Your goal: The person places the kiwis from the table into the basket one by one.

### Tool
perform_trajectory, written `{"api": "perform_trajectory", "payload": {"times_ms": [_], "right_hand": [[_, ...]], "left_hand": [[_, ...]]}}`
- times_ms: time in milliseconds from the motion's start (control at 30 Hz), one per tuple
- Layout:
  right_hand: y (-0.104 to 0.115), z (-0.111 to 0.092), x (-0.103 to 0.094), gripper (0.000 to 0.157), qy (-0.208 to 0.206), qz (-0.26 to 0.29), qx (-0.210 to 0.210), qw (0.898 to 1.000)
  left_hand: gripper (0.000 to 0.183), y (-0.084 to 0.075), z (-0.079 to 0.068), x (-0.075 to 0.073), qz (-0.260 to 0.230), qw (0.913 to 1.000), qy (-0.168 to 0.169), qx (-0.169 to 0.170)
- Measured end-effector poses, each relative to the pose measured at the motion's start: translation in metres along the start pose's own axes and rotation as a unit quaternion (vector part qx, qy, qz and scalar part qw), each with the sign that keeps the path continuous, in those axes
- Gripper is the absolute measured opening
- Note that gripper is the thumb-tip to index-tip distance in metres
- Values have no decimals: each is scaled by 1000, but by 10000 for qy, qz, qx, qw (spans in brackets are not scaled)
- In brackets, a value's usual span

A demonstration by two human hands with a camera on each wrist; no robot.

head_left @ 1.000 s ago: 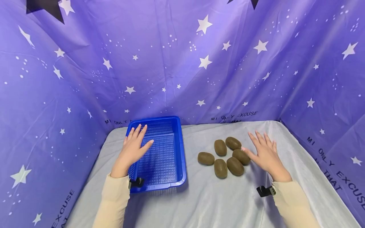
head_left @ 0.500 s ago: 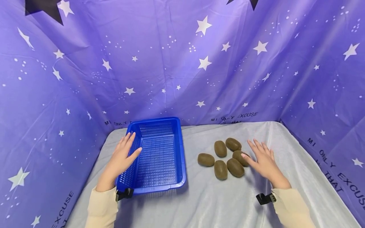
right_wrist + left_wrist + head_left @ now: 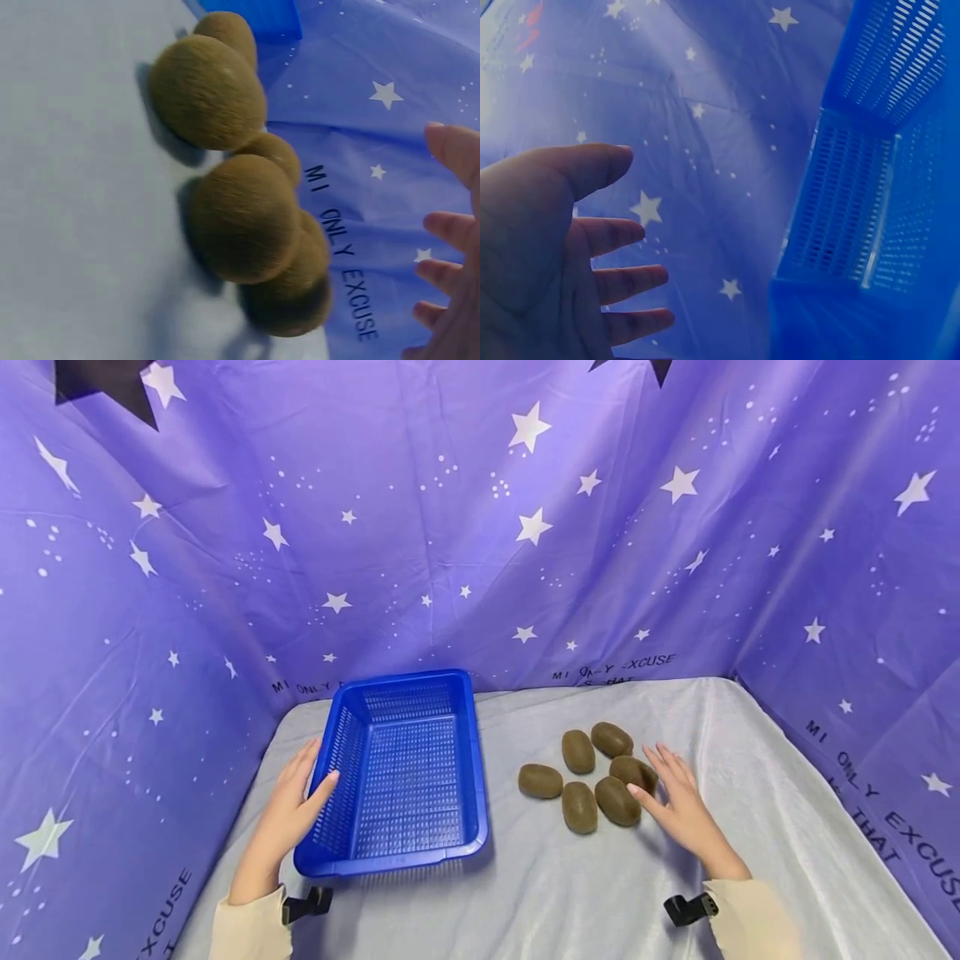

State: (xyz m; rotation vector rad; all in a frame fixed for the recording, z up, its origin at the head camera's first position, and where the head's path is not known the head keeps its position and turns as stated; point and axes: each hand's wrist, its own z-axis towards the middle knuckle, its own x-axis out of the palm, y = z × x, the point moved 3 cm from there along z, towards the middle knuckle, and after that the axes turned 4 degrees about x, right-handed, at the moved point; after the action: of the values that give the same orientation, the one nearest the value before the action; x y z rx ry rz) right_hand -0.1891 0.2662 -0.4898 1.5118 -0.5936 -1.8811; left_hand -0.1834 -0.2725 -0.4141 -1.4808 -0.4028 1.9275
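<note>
A blue plastic basket (image 3: pixel 411 789) with slotted walls stands on the cloth-covered table, nothing inside it. At its left side is my left hand (image 3: pixel 287 806), fingers extended and thumb apart, near the rim. In the left wrist view a gap shows between that hand (image 3: pixel 562 247) and the basket (image 3: pixel 832 202). Several brown kiwis (image 3: pixel 580 808) lie grouped to the right of the basket. My right hand (image 3: pixel 684 814) hovers at the right edge of the group, fingers spread and holding nothing. The right wrist view shows the kiwis (image 3: pixel 244 217) apart from the fingers (image 3: pixel 446 229).
A pale grey cloth (image 3: pixel 525 902) covers the table. Purple star-printed curtains (image 3: pixel 420 527) enclose the back and both sides. A small black device is on each wrist, the left one (image 3: pixel 309 904) just in front of the basket's near corner.
My left hand has moved left and toward me, from above the basket to beside its left rim. My right hand has come down and slightly nearer to me. Basket and kiwis stay put.
</note>
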Motion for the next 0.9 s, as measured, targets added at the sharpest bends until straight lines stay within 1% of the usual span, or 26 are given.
{"api": "perform_trajectory", "payload": {"times_ms": [167, 300, 467, 533, 700, 800, 900], "right_hand": [[-3, -6, 11, 65, -377, 361, -138, 9985], [-6, -12, 22, 62, -642, 608, -90, 9960], [-6, -16, 32, 55, -1000, 762, 38, 9921], [-7, -17, 35, 55, -1000, 831, 205, 9913], [-12, -23, 44, 55, -808, 1154, 766, 9871], [-14, -25, 49, 55, -828, 1354, 913, 9831], [-17, -26, 55, 57, -907, 1731, 972, 9759]], "left_hand": [[62, 13, -8, 4, -159, 9998, -140, -54], [60, 25, -12, 9, -365, 9989, -214, -206], [60, 41, -16, 17, -452, 9976, -172, -492], [59, 47, -18, 21, -543, 9968, -174, -558], [56, 57, -22, 28, -785, 9946, -389, -548], [57, 62, -23, 31, -904, 9927, -430, -678], [60, 65, -24, 34, -1027, 9900, -369, -896]]}}
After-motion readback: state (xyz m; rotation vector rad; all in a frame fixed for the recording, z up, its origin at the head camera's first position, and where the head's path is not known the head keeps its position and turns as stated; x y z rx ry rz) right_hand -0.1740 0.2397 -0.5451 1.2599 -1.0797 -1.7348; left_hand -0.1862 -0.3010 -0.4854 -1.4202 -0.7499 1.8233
